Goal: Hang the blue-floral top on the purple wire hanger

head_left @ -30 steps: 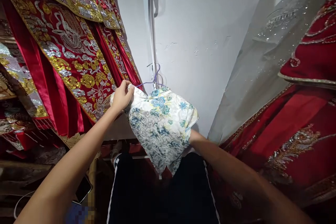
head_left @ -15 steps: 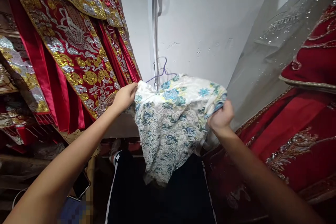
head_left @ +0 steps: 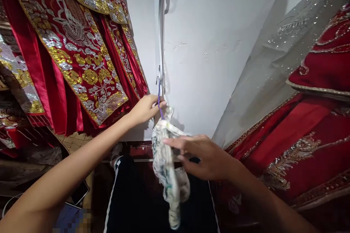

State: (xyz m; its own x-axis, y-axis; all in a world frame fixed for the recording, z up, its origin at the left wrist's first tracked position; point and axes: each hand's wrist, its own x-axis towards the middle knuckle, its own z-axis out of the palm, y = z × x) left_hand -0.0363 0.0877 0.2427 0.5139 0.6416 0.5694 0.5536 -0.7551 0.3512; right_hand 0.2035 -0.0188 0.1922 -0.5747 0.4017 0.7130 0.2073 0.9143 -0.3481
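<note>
Fabric of the small floral garment [head_left: 170, 167], spread wide between both hands half a second ago, now hangs gathered and narrow at centre frame from its purple hanger [head_left: 159, 98]. Left hand [head_left: 146, 108] pinches the hanger's neck; right hand [head_left: 203, 156] has let go, fingers loosely spread against the cloth. Red embroidered robes [head_left: 76, 51] fill the upper left, a white wall [head_left: 213, 43] stands behind.

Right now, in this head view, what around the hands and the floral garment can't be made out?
- Purple hanger: only its neck shows; the left hand and the floral garment cover the rest.
- Hanger hook: too thin against the metal rail to tell whether it has caught.
- Right hand: fingers spread across the cloth; grip unclear.
- Phone: the left forearm hides part.
</note>
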